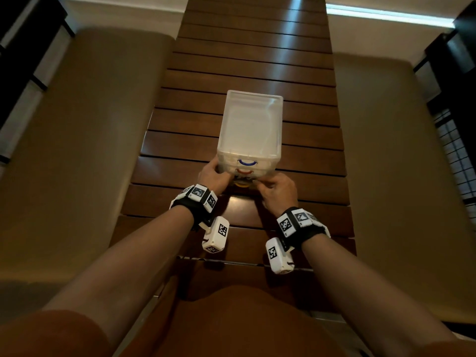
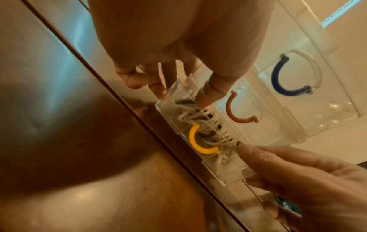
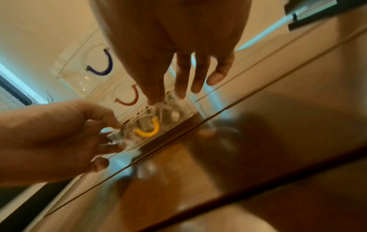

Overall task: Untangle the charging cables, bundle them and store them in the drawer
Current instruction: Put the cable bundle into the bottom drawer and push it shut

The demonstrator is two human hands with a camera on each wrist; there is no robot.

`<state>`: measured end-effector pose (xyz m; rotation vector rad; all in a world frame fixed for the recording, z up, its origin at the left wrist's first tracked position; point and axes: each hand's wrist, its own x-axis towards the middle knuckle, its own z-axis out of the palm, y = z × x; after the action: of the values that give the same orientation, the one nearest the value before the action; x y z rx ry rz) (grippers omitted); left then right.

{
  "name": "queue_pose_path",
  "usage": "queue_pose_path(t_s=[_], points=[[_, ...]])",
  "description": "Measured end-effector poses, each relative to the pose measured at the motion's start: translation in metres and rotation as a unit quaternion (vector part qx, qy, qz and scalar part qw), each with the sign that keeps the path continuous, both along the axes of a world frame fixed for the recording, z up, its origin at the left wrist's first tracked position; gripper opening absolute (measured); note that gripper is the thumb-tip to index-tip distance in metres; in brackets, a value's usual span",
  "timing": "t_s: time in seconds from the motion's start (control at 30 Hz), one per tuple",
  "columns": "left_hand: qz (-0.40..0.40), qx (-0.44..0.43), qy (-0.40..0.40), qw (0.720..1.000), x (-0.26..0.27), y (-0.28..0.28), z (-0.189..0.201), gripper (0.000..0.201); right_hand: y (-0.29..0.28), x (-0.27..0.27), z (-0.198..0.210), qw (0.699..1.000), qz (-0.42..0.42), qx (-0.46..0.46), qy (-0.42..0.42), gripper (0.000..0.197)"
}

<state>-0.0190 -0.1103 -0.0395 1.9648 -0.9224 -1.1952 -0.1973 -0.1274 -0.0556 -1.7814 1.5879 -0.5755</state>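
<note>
Presently, the charging cables (image 2: 200,124) lie as a pale tangle inside the bottom drawer (image 2: 228,166) of a translucent drawer unit (image 1: 248,127), visible through its clear front behind the yellow handle (image 2: 198,141). That drawer stands slightly out from the unit's face; a narrow slotted gap shows along its upper edge. Whether the cables are bundled cannot be told.

The left hand (image 1: 215,175) is at the drawer's left end, thumb tip pressed on the front's upper edge and fingers curled round the corner, as the left wrist view shows. The right hand (image 1: 279,191) is at the right end, fingers extended down onto the front corner in the right wrist view; how firmly it grips cannot be told, as that view is blurred.

Above sit 2 further drawers, flush with the unit, carrying a red handle (image 2: 236,109) and a blue handle (image 2: 286,76).

The unit stands upright on a slatted wooden table (image 1: 296,60), well inside both long edges. Bare slats run beyond it and between it and the near edge (image 1: 231,262). The drawer front is just above the tabletop. Tan cushioned seats (image 1: 77,137) flank the table on both sides.
</note>
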Motion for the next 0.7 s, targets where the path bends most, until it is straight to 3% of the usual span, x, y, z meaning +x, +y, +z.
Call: queue_pose_path(t_s=[0.1, 0.2, 0.4, 0.47, 0.53, 0.67, 0.7], points=[[-0.001, -0.002, 0.000, 1.000, -0.001, 0.001, 0.001, 0.049, 0.008, 0.016, 0.000, 0.996, -0.044, -0.014, 0.071, 0.020], [-0.010, 0.002, 0.007, 1.000, -0.001, 0.002, 0.004, 0.052, 0.016, 0.029, 0.007, 0.981, -0.003, 0.038, 0.189, 0.028], [-0.048, 0.009, -0.005, 0.999, 0.002, 0.002, 0.004, 0.058, 0.012, 0.031, 0.021, 0.955, 0.072, 0.096, 0.271, 0.035], [-0.055, 0.007, -0.011, 0.998, 0.003, 0.003, 0.006, 0.059, 0.007, 0.024, 0.024, 0.960, 0.093, 0.116, 0.238, 0.037], [-0.071, 0.004, -0.027, 0.997, 0.005, 0.006, 0.005, 0.054, 0.001, 0.014, 0.022, 0.976, 0.086, 0.128, 0.153, 0.032], [-0.113, -0.007, -0.079, 0.990, 0.009, 0.011, 0.003, 0.046, 0.003, -0.002, 0.017, 0.997, -0.018, 0.065, -0.024, 0.006], [-0.120, -0.005, -0.081, 0.989, 0.009, 0.010, 0.004, 0.046, 0.004, -0.003, 0.016, 0.996, -0.043, 0.057, -0.045, 0.017]])
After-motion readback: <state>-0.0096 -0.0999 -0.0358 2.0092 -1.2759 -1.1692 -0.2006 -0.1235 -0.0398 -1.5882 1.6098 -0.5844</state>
